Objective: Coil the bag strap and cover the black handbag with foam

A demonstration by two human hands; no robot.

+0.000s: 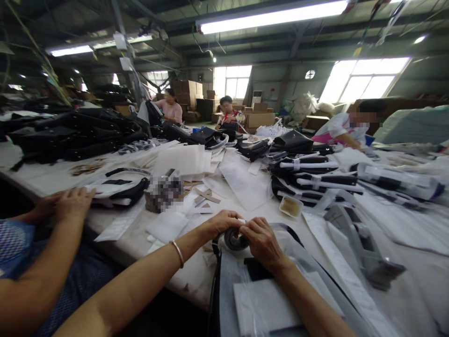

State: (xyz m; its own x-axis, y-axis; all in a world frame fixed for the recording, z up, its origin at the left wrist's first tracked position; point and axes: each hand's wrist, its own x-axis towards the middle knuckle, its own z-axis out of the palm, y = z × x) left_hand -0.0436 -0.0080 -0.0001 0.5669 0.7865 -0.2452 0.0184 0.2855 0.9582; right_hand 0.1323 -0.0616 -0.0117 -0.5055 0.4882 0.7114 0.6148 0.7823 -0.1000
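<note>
Head view: the left hand [226,221] pinches a small white piece [242,221] just above a dark roll [229,243]. The right hand [262,239] is curled, fingertips beside the piece; its exact grip cannot be told. Beneath lies a grey bag [227,285] bearing a white pad [261,304]. Rightward on the worktop [196,274]: a dish [290,206] and a tape dispenser [363,250]. Leftward, a co-worker's hand [74,202] touches a black bag [135,192].
</note>
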